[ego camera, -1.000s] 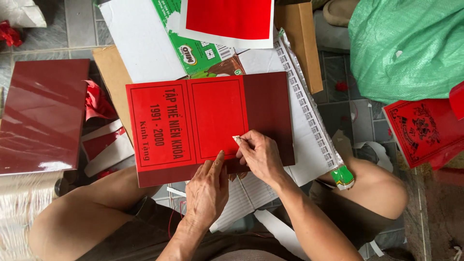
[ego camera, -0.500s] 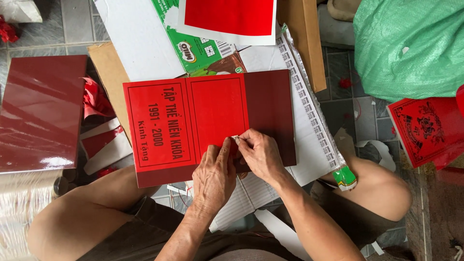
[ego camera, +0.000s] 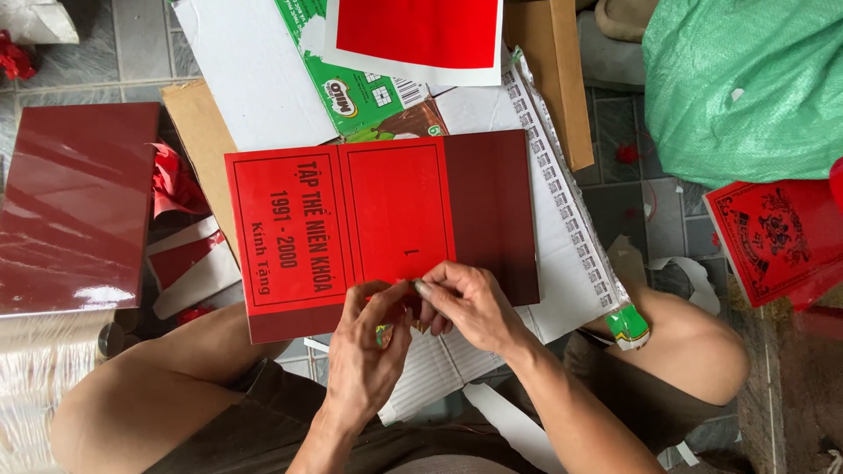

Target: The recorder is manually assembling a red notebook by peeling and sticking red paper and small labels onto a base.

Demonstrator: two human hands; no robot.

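Red book cover, one only, lies flat on the flattened cardboard, its long axis running left to right, its maroon strip toward the right. Both hands meet at its near edge: left hand and right hand pinching something small there, too tiny to identify. One maroon board lies left.

You get soft, even daylight and a sharp frame. Glare streaks the glossy dark red board at the left. Only faint shadows lie under your hands on the red cover. Corners look slightly stretched.
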